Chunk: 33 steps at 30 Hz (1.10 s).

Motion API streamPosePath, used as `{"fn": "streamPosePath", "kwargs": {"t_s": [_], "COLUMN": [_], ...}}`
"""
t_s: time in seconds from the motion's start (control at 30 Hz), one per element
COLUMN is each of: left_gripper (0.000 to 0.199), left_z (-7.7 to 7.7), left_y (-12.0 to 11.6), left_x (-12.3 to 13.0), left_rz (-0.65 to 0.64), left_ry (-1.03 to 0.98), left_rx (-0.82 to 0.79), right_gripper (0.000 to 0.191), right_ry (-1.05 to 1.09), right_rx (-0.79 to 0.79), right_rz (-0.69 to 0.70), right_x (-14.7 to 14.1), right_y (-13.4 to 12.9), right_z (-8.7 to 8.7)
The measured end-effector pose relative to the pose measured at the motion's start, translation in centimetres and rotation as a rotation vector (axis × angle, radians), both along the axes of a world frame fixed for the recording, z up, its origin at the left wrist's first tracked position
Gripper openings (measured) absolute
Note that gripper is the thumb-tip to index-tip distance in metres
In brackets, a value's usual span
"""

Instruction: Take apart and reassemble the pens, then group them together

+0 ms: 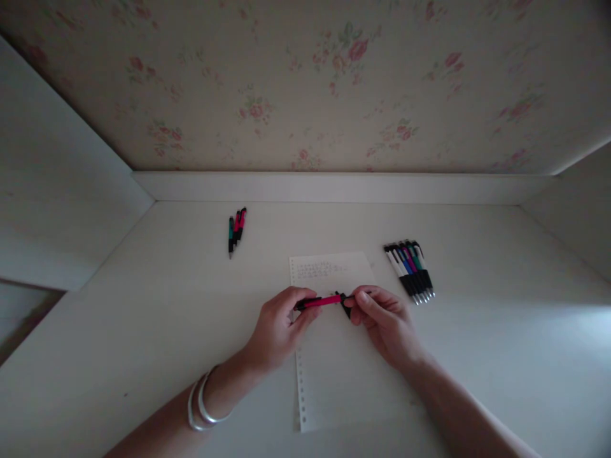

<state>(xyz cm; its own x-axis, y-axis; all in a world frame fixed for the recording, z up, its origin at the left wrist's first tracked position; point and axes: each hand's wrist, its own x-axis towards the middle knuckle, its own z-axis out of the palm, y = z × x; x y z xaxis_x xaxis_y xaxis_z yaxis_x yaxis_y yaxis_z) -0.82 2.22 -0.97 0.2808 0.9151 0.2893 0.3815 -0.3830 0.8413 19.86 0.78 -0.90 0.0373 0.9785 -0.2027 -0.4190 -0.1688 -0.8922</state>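
Observation:
My left hand (pixel 281 324) grips the black clip end of a pink pen barrel (pixel 327 301) between thumb and fingers. The barrel lies nearly level above a sheet of lined paper (pixel 344 381). At its right end, my right hand (pixel 384 321) pinches a thin dark piece that looks like a pen refill (pixel 351 296). A black pen grip (pixel 345 310) sticks out below, beside the curled fingers of my right hand, which partly hide it. Handwriting fills several lines at the top of the paper, and punched holes run down its left edge.
On the white desk (pixel 191 331), a green pen (pixel 231 235) and two pink pens (pixel 239 224) lie at the back left. A row of several pens (pixel 409 270) with black grips lies to the right. Behind stands a floral wall (pixel 258 114); a white panel (pixel 62 172) rises at left.

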Motion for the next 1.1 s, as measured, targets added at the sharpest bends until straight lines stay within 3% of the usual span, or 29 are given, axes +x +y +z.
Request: {"fn": "streamPosePath", "kwargs": {"t_s": [0.17, 0.37, 0.6, 0.8, 1.1], "left_gripper": [0.010, 0.011, 0.014, 0.011, 0.014], "left_z": [0.0, -0.1, 0.1, 0.4, 0.3], "left_y": [-0.1, 0.0, 0.0, -0.1, 0.0], "left_x": [0.0, 0.1, 0.2, 0.0, 0.1], "left_rz": [0.052, 0.058, -0.032, 0.017, 0.078], "left_ry": [-0.014, -0.020, 0.028, -0.026, -0.068], "left_rx": [0.024, 0.013, -0.063, -0.027, -0.147], "right_gripper": [0.018, 0.021, 0.021, 0.022, 0.025], "right_ry": [-0.143, -0.130, -0.166, -0.283, -0.241], "right_rx": [0.021, 0.040, 0.091, 0.103, 0.062], "right_rz": [-0.031, -0.081, -0.016, -0.025, 0.033], "right_x": [0.1, 0.1, 0.3, 0.3, 0.5], "right_y": [-0.1, -0.1, -0.1, -0.1, -0.3], "right_z": [-0.8, -0.8, -1.2, -1.5, -1.4]}}
